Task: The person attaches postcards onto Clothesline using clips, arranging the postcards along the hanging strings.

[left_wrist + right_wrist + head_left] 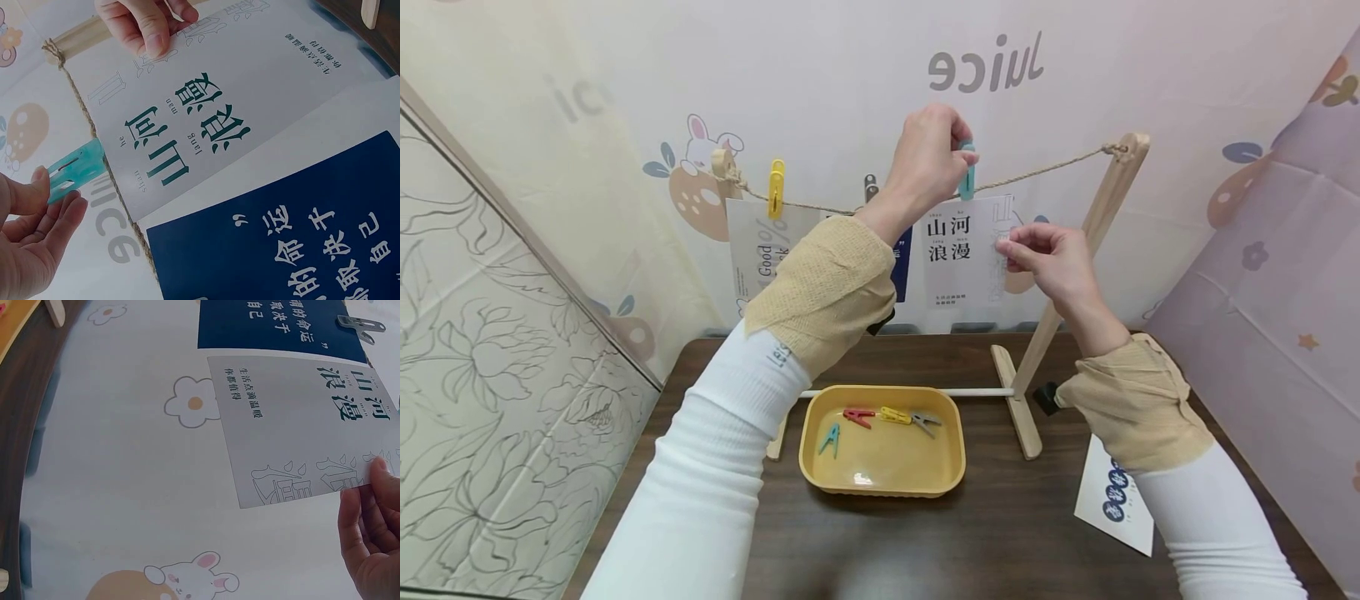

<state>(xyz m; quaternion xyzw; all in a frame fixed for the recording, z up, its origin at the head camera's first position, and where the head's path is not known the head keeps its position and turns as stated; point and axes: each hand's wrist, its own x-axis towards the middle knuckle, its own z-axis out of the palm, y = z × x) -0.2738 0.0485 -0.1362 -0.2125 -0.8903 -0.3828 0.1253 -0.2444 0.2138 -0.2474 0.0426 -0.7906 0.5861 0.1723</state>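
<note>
My left hand (931,154) pinches a teal clothespin (967,177) by its upper end. The clothespin's tip meets the twine (1043,172) at the top edge of a white card (250,112) with dark Chinese characters. My right hand (1060,260) pinches that card by its right edge, between thumb and fingers. The card hangs upright against the twine. Beside it hangs a dark blue card (275,250), held by a grey clothespin (361,325). Farther left, a yellow clothespin (776,190) sits on the twine above a pale card (747,262), partly hidden by my left arm.
The twine runs between two wooden posts, the right post (1101,200) leaning. A yellow tray (882,482) on the dark table (985,533) contains several clothespins, among them a red one (859,417). Another printed card (1097,492) lies under my right forearm.
</note>
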